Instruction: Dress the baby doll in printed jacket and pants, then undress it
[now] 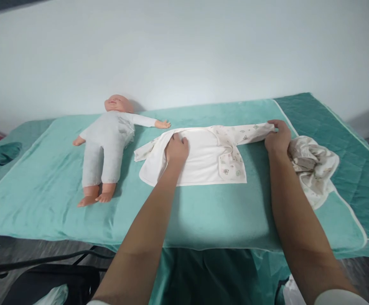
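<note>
A small white baby shirt [200, 156] with a printed outer side lies spread and opened at the front on the green bed. My left hand [177, 149] is at the shirt's left front panel, its fingertips partly hidden at the inner fabric; whether it grips cloth I cannot tell. At the far end of the right sleeve, my right hand [278, 135] pinches the cuff between thumb and fingers. A baby doll [106, 135] in a white cloth body lies on its back to the left, one arm stretched toward the shirt.
A crumpled printed cloth [313, 167] lies beside my right forearm. The light green sheet [222, 220] covers a bed with a darker quilted cover [356, 169] at the right. A white wall [184, 51] rises behind. Below the front edge at left stands a black bag [54, 284].
</note>
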Tool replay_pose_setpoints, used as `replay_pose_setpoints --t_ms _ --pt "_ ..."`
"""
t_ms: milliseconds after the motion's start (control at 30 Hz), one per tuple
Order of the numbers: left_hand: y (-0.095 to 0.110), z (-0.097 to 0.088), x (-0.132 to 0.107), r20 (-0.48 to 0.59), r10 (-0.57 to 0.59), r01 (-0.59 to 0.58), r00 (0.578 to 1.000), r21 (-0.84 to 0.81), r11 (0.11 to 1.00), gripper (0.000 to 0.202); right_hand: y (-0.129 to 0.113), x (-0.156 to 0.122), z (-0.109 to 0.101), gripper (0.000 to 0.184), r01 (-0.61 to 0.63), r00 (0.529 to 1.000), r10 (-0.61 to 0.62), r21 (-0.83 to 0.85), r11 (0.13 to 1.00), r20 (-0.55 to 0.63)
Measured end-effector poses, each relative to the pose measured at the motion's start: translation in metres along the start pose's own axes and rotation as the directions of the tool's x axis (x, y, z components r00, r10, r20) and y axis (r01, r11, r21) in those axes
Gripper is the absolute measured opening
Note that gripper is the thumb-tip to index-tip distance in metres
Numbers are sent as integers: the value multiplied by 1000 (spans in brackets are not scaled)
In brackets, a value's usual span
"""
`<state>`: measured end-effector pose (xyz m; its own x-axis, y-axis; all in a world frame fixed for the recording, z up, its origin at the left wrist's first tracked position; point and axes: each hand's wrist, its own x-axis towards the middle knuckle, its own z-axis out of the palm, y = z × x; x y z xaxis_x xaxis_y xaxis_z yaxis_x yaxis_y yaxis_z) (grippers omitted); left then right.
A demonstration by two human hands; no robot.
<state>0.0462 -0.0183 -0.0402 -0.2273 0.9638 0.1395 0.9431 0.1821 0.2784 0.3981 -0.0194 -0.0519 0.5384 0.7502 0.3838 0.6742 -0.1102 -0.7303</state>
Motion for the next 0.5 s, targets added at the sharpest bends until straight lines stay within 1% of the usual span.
replay_pose_setpoints --t_ms 67,133,267,367,433,500 --pt "0 -1 0 -3 -1 1 1000 -1 1000 49 -1 -1 -1 50 30 999 -29 -70 997 24" --pt "1 -1 -1 0 -4 4 1000 4 1000 49 -1 0 -1 50 27 1000 -27 -49 998 13" --pt "1 -2 -1 4 -7 7 1000 26 1000 50 2 6 1 50 -12 999 14 36 999 -45" --pt "1 -1 -1 5 -8 7 1000 30 1000 50 4 6 1 50 -11 997 9 -16 1000 -81" --pt "0 0 0 2 -7 7 1000 28 1000 50 1 4 -1 49 19 994 -27 -76 997 -109" --pt "0 1 0 -5 -2 2 1000 24 1000 49 -5 -1 -1 47 130 985 -140 -97 987 -105"
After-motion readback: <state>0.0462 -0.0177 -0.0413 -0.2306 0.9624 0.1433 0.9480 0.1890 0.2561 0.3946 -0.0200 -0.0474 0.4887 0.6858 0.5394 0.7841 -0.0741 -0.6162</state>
